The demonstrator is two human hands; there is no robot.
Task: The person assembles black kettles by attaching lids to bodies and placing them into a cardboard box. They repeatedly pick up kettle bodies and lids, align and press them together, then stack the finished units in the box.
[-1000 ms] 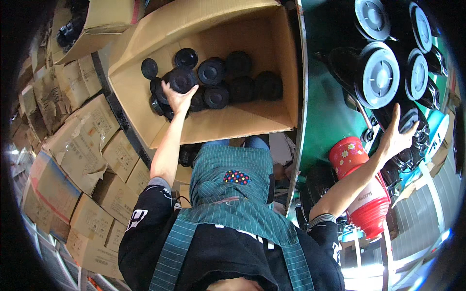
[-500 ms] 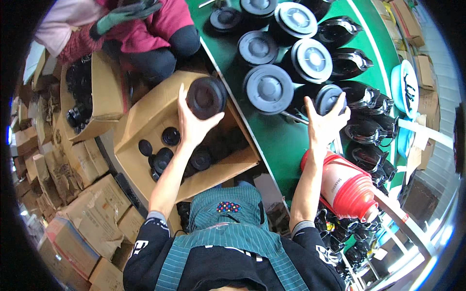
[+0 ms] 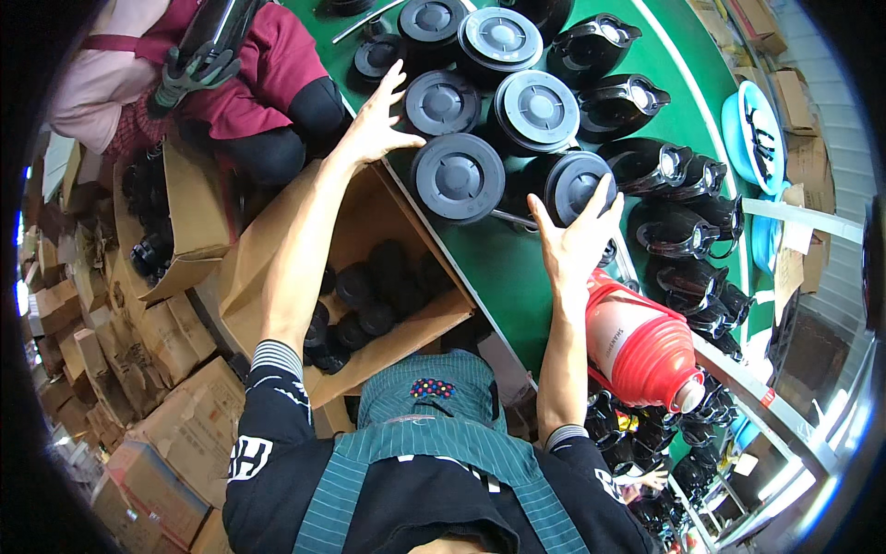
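My left hand (image 3: pixel 374 127) reaches over the table's left edge, fingers spread, holding nothing. Close to it are a black round-ended vessel (image 3: pixel 441 102) and another below it (image 3: pixel 458 178), their flat grey discs facing up. My right hand (image 3: pixel 583 242) curves around the near rim of a third black round-ended vessel (image 3: pixel 579 185), thumb on one side and fingers on the other. Below that hand a red and white thermos flask (image 3: pixel 637 342) lies tilted. Glossy black jugs (image 3: pixel 623 106) with spouts lie in a row to the right.
An open carton (image 3: pixel 406 346) with several black round parts stands left of the green table (image 3: pixel 480 268). Beyond it, a gloved co-worker (image 3: pixel 240 102) holds a dark cylinder beside another carton (image 3: pixel 198 203). Blue basins (image 3: pixel 775 138) stand at the far right.
My left hand no longer has the black round part it held over the carton, and has moved up to the table edge. My right hand stays at its vessel. The co-worker now raises a dark cylinder.
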